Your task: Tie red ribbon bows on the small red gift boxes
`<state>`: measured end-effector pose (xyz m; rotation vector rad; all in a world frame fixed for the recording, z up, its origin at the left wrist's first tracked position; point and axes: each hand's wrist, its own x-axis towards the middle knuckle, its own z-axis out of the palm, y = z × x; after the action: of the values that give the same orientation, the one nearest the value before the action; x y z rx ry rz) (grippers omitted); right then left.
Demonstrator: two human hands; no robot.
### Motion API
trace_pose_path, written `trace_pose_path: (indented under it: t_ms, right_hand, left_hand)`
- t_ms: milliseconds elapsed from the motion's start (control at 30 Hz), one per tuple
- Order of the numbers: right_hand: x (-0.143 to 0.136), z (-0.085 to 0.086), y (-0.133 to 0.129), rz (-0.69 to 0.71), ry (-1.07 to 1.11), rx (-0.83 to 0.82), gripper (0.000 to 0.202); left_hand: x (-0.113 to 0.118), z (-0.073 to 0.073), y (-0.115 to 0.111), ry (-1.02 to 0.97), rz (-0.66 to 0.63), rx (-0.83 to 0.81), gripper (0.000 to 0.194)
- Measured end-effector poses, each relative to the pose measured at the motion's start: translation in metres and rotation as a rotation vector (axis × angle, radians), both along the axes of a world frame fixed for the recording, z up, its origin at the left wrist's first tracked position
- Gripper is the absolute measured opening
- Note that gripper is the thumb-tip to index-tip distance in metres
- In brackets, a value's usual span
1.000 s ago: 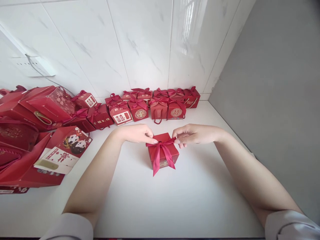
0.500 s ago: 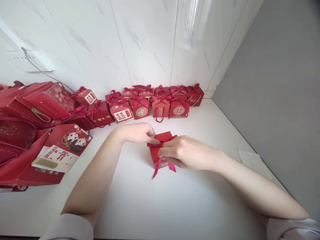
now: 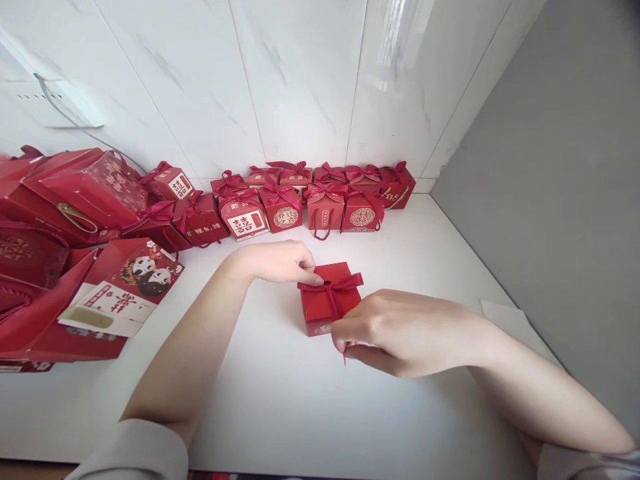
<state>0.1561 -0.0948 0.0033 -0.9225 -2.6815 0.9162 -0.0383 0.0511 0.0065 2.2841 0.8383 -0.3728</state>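
Observation:
A small red gift box (image 3: 320,307) stands on the white table in front of me, with a dark red ribbon (image 3: 340,285) tied in a bow across its top. My left hand (image 3: 295,261) pinches the bow's left loop at the box's left back edge. Closed around the ribbon's tail, my right hand (image 3: 375,330) is at the front right corner of the box. A short tip of that tail sticks out below its fingers. The right hand covers part of the box's front and right side.
Along the tiled wall stand several red gift boxes (image 3: 245,217) with ribbon bows. Larger red boxes and bags (image 3: 95,193) are piled at the left, near a wall socket (image 3: 65,103) with a cable. A white paper (image 3: 500,317) lies at the right by the grey panel (image 3: 560,167).
My right hand has moved from the knot toward the front right, drawing the ribbon's tail. The bow now shows on the lid. My left hand stays at its loop. The view has shifted slightly.

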Motion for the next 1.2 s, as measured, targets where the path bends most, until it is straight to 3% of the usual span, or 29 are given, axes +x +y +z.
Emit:
trace_pose_path:
  t_ms: [133, 267, 400, 533, 633, 767, 933, 1200]
  right_hand:
    - [-0.008, -0.006, -0.003, 0.048, 0.009, -0.022, 0.012]
    - [-0.013, -0.01, -0.005, 0.095, -0.034, -0.076, 0.012]
    - [-0.01, -0.006, -0.006, 0.082, -0.057, -0.119, 0.009]
    - [0.005, 0.006, -0.004, -0.061, -0.002, -0.081, 0.007]
    - [0.022, 0.013, 0.005, -0.266, -0.033, -0.079, 0.012]
    - [0.041, 0.011, 0.026, -0.48, -0.029, -0.225, 0.026]
    - [0.048, -0.001, 0.049, -0.442, 0.044, -0.545, 0.031]
    - [0.042, -0.017, 0.059, -0.355, 0.1, -0.631, 0.034]
  left_hand:
    - [0.0, 0.0, -0.001, 0.018, -0.006, 0.003, 0.053]
    - [0.004, 0.003, -0.008, 0.063, 0.07, 0.039, 0.062]
    - [0.007, 0.002, -0.013, 0.056, 0.102, 0.079, 0.067]
    - [0.006, 0.001, -0.014, 0.065, 0.062, 0.118, 0.063]
    - [0.005, 0.002, -0.014, 0.096, 0.035, 0.12, 0.062]
    - [0.004, 0.004, -0.015, 0.112, 0.001, 0.102, 0.059]
    - [0.004, 0.005, -0.017, 0.132, 0.005, 0.114, 0.059]
    - [0.005, 0.002, -0.016, 0.111, -0.016, 0.121, 0.059]
